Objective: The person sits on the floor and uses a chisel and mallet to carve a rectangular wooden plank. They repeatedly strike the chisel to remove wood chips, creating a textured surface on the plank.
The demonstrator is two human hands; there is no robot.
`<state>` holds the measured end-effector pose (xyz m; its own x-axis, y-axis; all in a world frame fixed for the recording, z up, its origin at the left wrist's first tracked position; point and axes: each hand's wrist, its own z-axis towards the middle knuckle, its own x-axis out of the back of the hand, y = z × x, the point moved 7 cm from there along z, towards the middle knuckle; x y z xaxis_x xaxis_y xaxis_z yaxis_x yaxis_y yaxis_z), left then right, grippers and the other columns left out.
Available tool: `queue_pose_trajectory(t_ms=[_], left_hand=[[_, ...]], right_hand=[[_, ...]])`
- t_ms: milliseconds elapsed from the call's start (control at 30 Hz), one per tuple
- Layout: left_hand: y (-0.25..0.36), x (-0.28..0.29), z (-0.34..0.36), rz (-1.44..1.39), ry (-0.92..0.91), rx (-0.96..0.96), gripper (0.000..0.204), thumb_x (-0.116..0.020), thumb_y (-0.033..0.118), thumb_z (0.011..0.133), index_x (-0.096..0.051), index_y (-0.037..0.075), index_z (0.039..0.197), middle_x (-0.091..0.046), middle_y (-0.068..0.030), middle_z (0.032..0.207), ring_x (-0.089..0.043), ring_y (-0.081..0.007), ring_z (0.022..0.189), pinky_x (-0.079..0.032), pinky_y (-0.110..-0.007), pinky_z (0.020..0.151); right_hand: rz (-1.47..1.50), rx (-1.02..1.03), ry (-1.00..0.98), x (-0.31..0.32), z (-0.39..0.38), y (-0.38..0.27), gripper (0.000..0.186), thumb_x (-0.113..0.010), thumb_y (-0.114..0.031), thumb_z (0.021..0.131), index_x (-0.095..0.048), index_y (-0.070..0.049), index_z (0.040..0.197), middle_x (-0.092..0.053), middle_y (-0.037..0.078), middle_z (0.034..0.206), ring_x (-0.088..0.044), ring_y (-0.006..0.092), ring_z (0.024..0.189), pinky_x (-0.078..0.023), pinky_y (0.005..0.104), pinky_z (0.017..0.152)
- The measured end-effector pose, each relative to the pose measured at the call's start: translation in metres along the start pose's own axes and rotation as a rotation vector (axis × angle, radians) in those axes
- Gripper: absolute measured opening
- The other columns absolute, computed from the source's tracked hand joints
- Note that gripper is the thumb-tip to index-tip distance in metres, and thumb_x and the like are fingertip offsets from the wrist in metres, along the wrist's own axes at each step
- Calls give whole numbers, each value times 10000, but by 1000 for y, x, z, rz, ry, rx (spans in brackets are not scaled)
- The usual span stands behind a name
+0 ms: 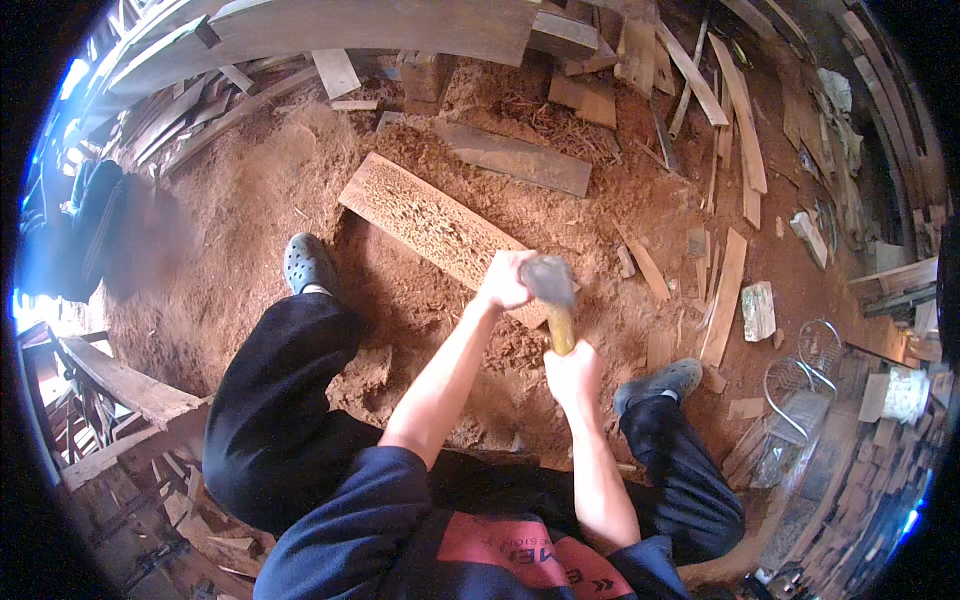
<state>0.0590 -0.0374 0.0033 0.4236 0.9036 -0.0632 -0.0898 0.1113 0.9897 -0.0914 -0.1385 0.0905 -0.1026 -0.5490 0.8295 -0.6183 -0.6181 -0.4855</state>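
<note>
A long wooden board point(430, 222) lies slantwise on the ground between my feet, its upper face rough and covered in dark pits. My right hand point(573, 372) is wrapped round the yellowish handle of a hammer point(562, 325). Its grey metal head is blurred and sits over the board's near right end. Just left of that head is my left hand point(505, 280), closed above the board. The hammer head partly covers its fingers, so what they grip cannot be made out.
Reddish sawdust covers the ground point(240, 190). Beyond the board lies a darker plank point(520, 160). Wood strips point(725, 290) and a whitish block point(758, 311) are at right, near a wire rack point(800, 380). My shoes point(308, 264) flank the board. A blurred dark shape point(95, 230) is at far left.
</note>
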Motion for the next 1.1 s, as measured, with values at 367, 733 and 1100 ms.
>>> queue_pose_trajectory(t_ms=[367, 733, 1100], left_hand=[[6, 9, 2, 266, 12, -4, 264, -649, 239, 528, -580, 47, 696, -573, -99, 604, -562, -190, 546, -445, -288, 550], [-10, 7, -4, 303, 6, 62, 261, -690, 238, 539, -588, 61, 700, -582, -86, 605, -543, -139, 546, -448, -294, 544], [-6, 14, -3, 319, -49, 153, 266, -708, 122, 532, -563, 58, 746, -578, -67, 670, -563, -176, 653, -454, -327, 620]], right_hand=[[486, 89, 114, 42, -4, -12, 131, -615, 15, 663, -552, -45, 761, -550, 63, 645, -529, 172, 514, -446, 309, 499], [1205, 293, 486, 104, -25, -42, 194, -516, 74, 667, -399, -60, 745, -474, 57, 582, -447, 117, 397, -386, 234, 386], [353, -383, -123, -65, 11, 103, 251, -634, -163, 614, -570, 70, 681, -608, 195, 634, -618, 290, 608, -488, 387, 574]])
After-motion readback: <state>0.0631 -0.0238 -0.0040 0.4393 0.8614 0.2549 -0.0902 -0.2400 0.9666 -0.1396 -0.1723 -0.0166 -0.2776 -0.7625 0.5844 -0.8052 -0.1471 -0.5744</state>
